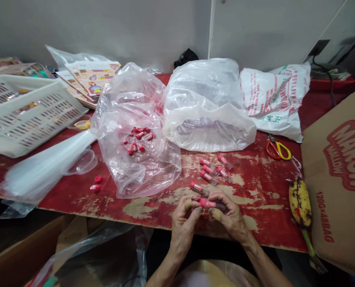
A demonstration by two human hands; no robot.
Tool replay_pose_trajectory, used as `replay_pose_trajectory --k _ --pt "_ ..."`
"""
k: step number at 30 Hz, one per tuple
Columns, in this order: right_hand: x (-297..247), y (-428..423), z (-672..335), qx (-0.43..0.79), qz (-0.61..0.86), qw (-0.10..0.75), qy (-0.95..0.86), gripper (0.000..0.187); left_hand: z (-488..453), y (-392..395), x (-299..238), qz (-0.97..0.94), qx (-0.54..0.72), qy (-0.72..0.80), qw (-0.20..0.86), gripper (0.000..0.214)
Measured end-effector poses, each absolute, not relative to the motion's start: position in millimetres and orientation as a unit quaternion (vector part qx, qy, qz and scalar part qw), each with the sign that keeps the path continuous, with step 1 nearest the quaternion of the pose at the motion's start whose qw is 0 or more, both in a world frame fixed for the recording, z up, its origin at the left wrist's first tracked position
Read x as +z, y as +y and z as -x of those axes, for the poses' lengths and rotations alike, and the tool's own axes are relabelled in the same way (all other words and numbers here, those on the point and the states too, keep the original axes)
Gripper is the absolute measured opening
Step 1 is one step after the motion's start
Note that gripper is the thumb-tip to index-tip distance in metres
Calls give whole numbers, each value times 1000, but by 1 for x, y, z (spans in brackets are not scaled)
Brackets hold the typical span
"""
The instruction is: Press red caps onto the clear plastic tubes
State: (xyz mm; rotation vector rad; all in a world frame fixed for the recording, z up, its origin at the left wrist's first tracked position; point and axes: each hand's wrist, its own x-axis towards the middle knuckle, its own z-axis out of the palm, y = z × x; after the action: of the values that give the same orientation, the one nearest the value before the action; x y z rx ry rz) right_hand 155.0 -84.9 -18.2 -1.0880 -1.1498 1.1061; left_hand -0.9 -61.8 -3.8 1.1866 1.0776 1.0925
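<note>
My left hand (185, 225) and my right hand (229, 213) together hold a small clear tube with a red cap (212, 204) above the table's front edge. Both thumbs are wrapped in tan tape. Just beyond my fingers lies a similar tube (199, 188), and several more red-capped tubes (216, 169) lie on the worn red table (255, 191). A clear plastic bag (153, 175) holds several loose red caps (137, 140). Two more red caps (97, 183) lie on the table to the left. Another clear bag (209, 127) holds what look like empty tubes.
A white slatted plastic basket (30, 115) and printed cards (89, 77) stand at the left, beside a roll of clear bags (46, 163). To the right are orange-yellow scissors (278, 148), a spotted banana (300, 203) and a cardboard box (339, 175).
</note>
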Motion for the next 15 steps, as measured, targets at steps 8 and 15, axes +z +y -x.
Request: replay_pose_trajectory --k 8,15 --pt "-30 -86 -136 402 508 697 -309 34 -15 -61 -11 -342 467 443 684 18" --pt "-46 -89 -142 237 609 634 -414 40 -39 -57 -9 -224 428 424 766 29"
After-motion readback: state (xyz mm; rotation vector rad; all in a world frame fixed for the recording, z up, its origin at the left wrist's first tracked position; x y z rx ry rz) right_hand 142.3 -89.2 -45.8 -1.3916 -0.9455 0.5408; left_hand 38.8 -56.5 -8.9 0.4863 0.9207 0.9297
